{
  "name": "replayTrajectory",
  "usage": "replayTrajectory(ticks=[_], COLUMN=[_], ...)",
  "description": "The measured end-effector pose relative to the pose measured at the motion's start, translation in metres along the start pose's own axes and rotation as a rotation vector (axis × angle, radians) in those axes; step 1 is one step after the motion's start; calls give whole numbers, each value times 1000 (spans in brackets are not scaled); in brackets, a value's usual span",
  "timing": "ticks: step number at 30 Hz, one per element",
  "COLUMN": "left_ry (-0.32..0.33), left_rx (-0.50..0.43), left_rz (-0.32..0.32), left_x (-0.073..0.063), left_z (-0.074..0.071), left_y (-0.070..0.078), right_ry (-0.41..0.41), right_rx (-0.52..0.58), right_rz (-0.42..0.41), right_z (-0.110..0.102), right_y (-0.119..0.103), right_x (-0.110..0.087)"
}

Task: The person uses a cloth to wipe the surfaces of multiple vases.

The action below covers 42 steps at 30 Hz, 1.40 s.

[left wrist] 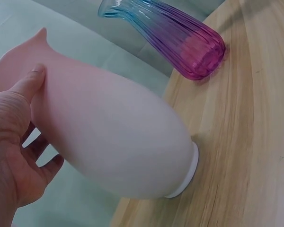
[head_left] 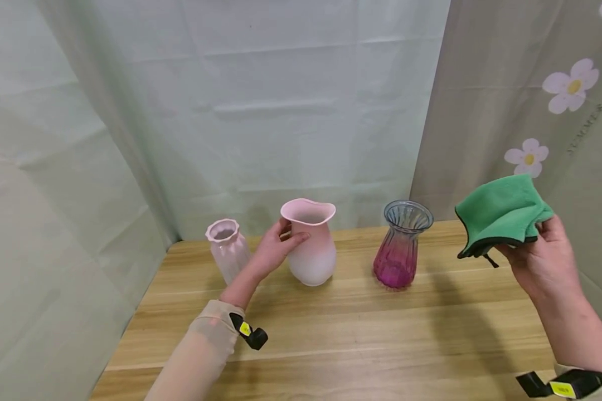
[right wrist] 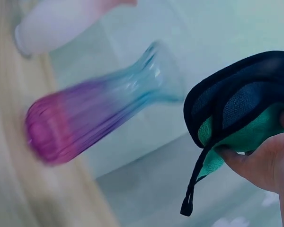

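My left hand (head_left: 272, 249) grips the neck of a pink-to-white vase (head_left: 313, 257) with a wavy rim. In the left wrist view the thumb lies on the near side of this vase (left wrist: 123, 127), with the other fingers behind the neck. The vase stands on the wooden table. Over the table's right side my right hand (head_left: 548, 262) holds up a green cloth (head_left: 501, 211) with dark edging. In the right wrist view the cloth (right wrist: 248, 137) shows a dark underside and a hanging cord loop, with the thumb pinching its lower edge.
A clear ribbed glass vase (head_left: 398, 250), blue above and magenta below, stands between the pink vase and the cloth. A small pale pink vase (head_left: 229, 253) stands left, partly behind my left forearm. Pale curtains (head_left: 291, 122) hang behind the wooden table (head_left: 341, 340).
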<state>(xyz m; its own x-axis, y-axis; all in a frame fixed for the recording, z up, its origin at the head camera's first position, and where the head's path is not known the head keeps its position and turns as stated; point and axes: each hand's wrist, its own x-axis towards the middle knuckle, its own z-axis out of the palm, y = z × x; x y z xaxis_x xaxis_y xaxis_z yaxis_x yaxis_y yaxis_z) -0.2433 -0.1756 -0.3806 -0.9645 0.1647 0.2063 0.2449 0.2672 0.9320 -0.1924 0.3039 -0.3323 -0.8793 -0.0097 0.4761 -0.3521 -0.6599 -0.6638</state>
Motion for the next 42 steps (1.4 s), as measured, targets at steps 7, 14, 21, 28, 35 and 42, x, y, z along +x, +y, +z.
replayTrajectory(ticks=[7, 14, 21, 28, 35, 42], left_ry=[6, 17, 21, 24, 24, 23], left_rx=[-9, -17, -30, -6, 8, 10], left_rz=[17, 23, 45, 51, 61, 46], left_x=[2, 2, 3, 4, 5, 4], left_z=[0, 1, 1, 1, 0, 1], left_y=[-2, -8, -9, -7, -8, -8], right_ry=[-157, -216, -74, 154, 220, 210], right_rx=[55, 47, -137, -335, -546, -640], right_rz=[-64, 61, 316, 487, 447, 328], right_z=[52, 104, 134, 140, 142, 146], right_y=[-7, 28, 78, 140, 184, 199], right_x=[-4, -22, -32, -24, -3, 13])
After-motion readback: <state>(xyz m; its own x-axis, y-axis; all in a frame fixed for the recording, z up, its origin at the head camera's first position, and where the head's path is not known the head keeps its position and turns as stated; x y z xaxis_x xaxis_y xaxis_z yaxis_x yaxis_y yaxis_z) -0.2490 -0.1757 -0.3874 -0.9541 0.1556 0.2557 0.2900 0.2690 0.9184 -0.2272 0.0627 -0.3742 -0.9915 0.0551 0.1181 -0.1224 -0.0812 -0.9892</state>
